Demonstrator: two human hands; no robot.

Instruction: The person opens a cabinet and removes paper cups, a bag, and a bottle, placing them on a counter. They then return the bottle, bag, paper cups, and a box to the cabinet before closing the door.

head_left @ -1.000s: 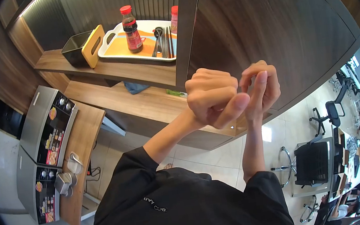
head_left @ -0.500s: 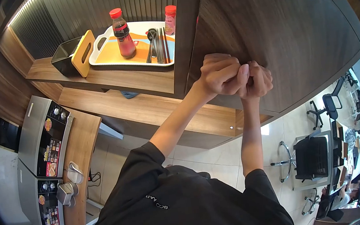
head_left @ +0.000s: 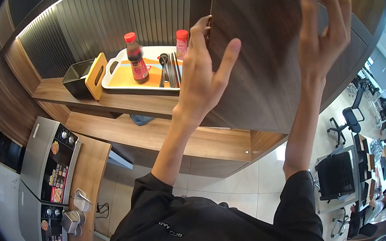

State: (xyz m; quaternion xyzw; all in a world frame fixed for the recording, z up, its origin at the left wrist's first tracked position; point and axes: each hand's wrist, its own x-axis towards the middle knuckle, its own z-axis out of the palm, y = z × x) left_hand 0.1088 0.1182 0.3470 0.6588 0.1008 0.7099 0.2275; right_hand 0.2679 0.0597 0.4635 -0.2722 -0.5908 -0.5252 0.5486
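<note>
A dark wood cabinet door [head_left: 261, 49] stands slightly away from its frame, between my two hands. My left hand [head_left: 199, 74] is at the door's left edge, fingertips on or behind that edge, thumb spread out. My right hand [head_left: 324, 32] is at the door's upper right edge, fingers bent over it and apart. Left of my left hand, a white tray [head_left: 113, 82] on the shelf bears a red-capped bottle [head_left: 138, 64], a red-lidded jar [head_left: 182, 44] and metal utensils [head_left: 165, 71].
A black bin [head_left: 75, 82] and a yellow-handled board [head_left: 96, 77] stand left of the tray. Grey appliances [head_left: 46, 162] and metal cups [head_left: 73, 221] are at the lower left. Office chairs [head_left: 335, 175] and desks are at the right, with people farther off.
My hands have come apart from their clasped position, the left to the left and up, the right to the right and up. The cabinet door has swung away from its frame.
</note>
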